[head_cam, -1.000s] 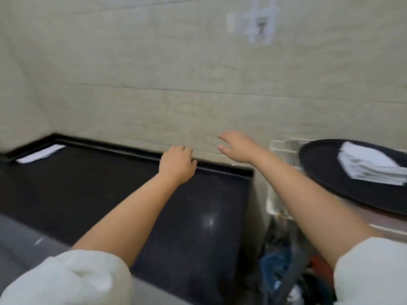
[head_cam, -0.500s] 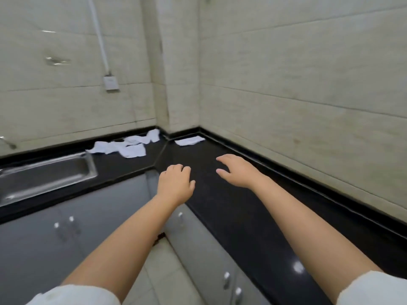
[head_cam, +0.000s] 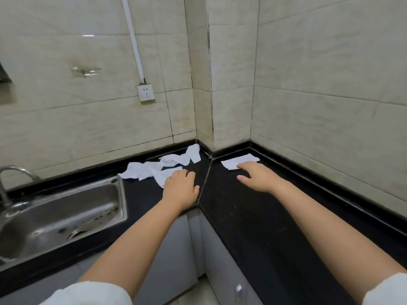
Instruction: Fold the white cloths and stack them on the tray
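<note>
Several crumpled white cloths (head_cam: 152,169) lie in a loose pile on the black counter (head_cam: 242,216) near the corner. One flat white cloth (head_cam: 239,160) lies apart, to the right of the counter seam. My left hand (head_cam: 181,188) hovers palm down at the near edge of the pile, fingers relaxed, holding nothing. My right hand (head_cam: 256,177) reaches forward with straight fingers, its fingertips at the near edge of the flat cloth. The tray is out of view.
A steel sink (head_cam: 59,214) with a tap (head_cam: 13,172) is set into the counter at the left. Tiled walls meet in a corner behind the cloths, with a wall socket (head_cam: 145,92). Grey cabinet doors (head_cam: 176,256) stand below the counter.
The view has swung left from the tray to the counter corner. Both hands have moved forward to the cloths, the left to the pile and the right to the flat cloth.
</note>
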{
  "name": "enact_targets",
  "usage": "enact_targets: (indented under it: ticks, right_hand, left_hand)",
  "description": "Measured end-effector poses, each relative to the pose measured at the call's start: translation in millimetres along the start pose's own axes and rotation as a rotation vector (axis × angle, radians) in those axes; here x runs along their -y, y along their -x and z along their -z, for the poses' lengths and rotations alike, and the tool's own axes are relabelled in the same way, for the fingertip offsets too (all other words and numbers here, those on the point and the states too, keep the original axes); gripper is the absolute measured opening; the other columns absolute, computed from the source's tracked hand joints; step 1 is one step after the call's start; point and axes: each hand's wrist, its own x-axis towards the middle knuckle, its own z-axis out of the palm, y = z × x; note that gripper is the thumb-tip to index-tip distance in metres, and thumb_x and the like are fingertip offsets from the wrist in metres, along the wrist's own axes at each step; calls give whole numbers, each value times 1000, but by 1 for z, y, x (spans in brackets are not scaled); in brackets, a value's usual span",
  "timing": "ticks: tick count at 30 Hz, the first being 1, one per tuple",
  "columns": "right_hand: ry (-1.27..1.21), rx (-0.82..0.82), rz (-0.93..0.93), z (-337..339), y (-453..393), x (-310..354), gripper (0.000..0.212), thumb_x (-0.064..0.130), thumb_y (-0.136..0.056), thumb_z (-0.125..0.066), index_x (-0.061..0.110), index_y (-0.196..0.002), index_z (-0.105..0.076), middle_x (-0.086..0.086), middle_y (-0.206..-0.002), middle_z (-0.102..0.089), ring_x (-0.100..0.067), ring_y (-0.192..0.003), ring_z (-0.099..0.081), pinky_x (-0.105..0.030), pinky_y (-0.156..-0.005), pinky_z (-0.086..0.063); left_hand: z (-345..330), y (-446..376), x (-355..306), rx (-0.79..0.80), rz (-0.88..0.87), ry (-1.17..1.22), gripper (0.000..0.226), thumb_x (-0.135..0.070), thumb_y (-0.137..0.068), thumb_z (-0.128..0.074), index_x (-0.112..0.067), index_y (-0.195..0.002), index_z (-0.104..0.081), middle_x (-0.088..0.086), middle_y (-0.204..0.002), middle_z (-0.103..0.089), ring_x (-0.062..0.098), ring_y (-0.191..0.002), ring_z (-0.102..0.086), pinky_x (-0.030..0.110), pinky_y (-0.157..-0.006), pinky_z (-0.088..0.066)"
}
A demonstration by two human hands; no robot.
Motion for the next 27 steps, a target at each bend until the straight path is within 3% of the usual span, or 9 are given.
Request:
enact_targets:
  ticks: [8, 17, 23, 27]
  right_hand:
    - [-11, 43, -170, -49, -150, -50, 47, 30, -94, -46, 10, -136, -41, -9, -141, -46, -24, -127, -44, -34, -104, -38]
    - [-68, 143, -536, -127, -333, -114, 46, 31, -93, -46, 7, -132, -44, -13, -135, -50, -28, -122, -48, -39, -100, -43]
    - [20, 122, -712, -203, -406, -139, 47, 40, -91, -47, 9, -126, -46, -10, -126, -51, -29, -117, -48, -41, -90, -46]
    - [59, 75, -803, -242, -424, -154, 32, 28, -92, -47, 5, -113, -54, -11, -117, -53, -29, -111, -48, -36, -84, -46]
  left_hand:
    - [-67, -178, 41, 25, -122, 32, 38, -35, -92, -45, -10, -121, -48, 10, -125, -50, 29, -119, -43, 40, -91, -40]
    - [-171, -392, 66, 163, -404, 80, 40, -34, -93, -43, -11, -126, -46, 9, -130, -48, 27, -123, -40, 38, -98, -37]
    - [-248, -461, 82, 239, -485, 142, 49, -41, -94, -42, -14, -135, -37, 7, -143, -36, 24, -135, -29, 39, -109, -28]
    - [-291, -473, 96, 351, -519, 131, 52, -42, -96, -38, -16, -140, -31, 7, -149, -28, 23, -140, -22, 38, -113, -21]
